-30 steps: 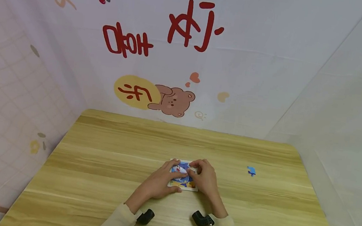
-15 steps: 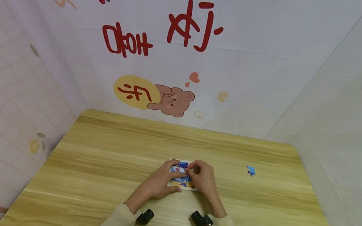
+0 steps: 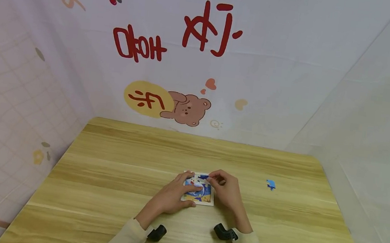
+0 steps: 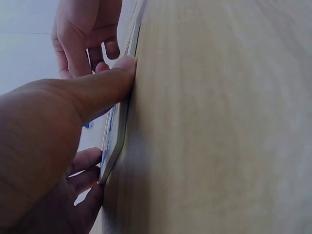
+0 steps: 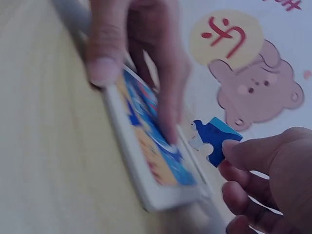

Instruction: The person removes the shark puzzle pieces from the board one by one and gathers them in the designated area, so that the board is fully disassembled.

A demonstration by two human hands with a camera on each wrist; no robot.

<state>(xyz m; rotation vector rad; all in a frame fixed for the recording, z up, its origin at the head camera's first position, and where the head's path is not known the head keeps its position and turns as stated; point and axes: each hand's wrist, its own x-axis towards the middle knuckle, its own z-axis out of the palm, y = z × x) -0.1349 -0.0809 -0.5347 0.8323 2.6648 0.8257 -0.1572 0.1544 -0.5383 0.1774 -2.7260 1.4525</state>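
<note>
The right hand [image 3: 227, 190] pinches a blue puzzle piece [image 5: 214, 139] just above the puzzle tray's [image 3: 198, 193] far right corner. The left hand [image 3: 172, 194] steadies the tray, thumb pressed on its near edge, fingers on its face.

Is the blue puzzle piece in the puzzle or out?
Out. The right hand pinches the blue puzzle piece just above the puzzle tray, which the left hand holds down.

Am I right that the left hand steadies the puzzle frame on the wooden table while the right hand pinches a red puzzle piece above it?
Not quite: the puzzle piece is blue, not red, as the right wrist view shows. The rest holds: the left hand steadies the puzzle frame on the wooden table while the right hand pinches the piece above it.
</note>
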